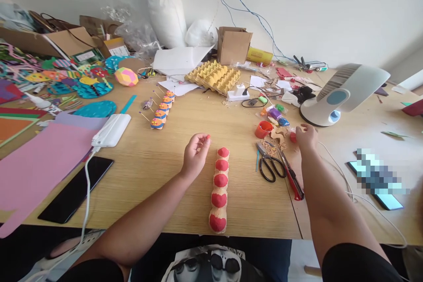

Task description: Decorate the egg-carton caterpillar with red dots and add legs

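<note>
On the worktop (257,211), clock taken from the red-capped strip (220,180) at centre. Nine o'clock: pink sheet (49,154) is lying flat, black phone (76,191) resting just beside it. Ten: white power bank (112,130) is trailing a cable. Eleven, farther out: blue-and-orange strip (161,111) is standing with pins sticking up. Eleven, close in: left hand (194,155) is pinching a small red bit (208,136) between thumb and fingertip. Twelve, well off: yellow egg trays (214,77) are lying near the wall. The red-capped strip itself is pointing away from the person, its near end lying by the worktop's edge; neither hand is touching it. One: orange cup (263,129) is standing upright. Two: scissors (271,163) are lying partly open; beyond, right hand (308,137) is curling its fingers at a red lump (293,137); whether gripping, cannot tell. Two, farther: white fan (343,92) is leaning rightward.
</note>
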{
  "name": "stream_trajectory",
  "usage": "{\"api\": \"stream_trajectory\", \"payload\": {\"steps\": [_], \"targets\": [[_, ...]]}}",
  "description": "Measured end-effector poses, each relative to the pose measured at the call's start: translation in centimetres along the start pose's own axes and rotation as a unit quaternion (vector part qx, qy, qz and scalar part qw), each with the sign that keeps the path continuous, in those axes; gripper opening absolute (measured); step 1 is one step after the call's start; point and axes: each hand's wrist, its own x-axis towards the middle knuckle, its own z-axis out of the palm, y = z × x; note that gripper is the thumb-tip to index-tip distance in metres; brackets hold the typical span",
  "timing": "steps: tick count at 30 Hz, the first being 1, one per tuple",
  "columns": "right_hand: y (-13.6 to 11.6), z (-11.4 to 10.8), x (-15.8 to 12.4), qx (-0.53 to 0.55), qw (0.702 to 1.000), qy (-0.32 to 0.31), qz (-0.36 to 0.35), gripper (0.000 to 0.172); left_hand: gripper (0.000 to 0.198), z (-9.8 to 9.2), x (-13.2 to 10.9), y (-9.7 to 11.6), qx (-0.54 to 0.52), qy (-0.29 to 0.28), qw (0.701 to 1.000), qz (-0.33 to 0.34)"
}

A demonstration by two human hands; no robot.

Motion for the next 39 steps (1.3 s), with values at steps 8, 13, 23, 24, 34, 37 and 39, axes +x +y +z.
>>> {"api": "stream_trajectory", "payload": {"steps": [8, 13, 23, 24, 34, 37, 39], "targets": [[-7.6, 1.3, -12.1, -0.022, 0.98, -0.138, -0.143, 0.025, 0.026, 0.3, -0.4, 0.4, -0.016, -0.013, 1.0, -0.001], [-10.4, 4.0, -21.7, 0.015, 0.912, -0.393, -0.116, 0.022, 0.028, 0.0, 0.2, -0.1, -0.029, 0.016, 0.999, -0.003], [-7.3, 9.3, -22.2, 0.084, 0.956, -0.196, -0.202, 0.021, 0.025, 0.4, 1.1, -1.6, 0.037, 0.015, 0.999, 0.014], [-7.0, 9.3, -22.2, 0.078, 0.956, -0.189, -0.211, 0.021, 0.025, 0.5, 1.1, -1.7, 0.047, 0.007, 0.999, 0.011], [-6.1, 8.8, -21.8, -0.018, 0.944, -0.281, -0.173, 0.024, 0.023, -0.3, 2.6, -0.9, 0.112, -0.211, 0.97, -0.051], [-6.1, 8.7, -22.0, -0.04, 0.94, -0.292, -0.173, 0.024, 0.024, -0.1, 2.5, -1.2, 0.098, -0.196, 0.973, -0.067], [-6.1, 8.8, -22.1, -0.035, 0.937, -0.296, -0.185, 0.023, 0.024, 0.0, 2.1, -1.3, 0.093, -0.19, 0.975, -0.064]]}}
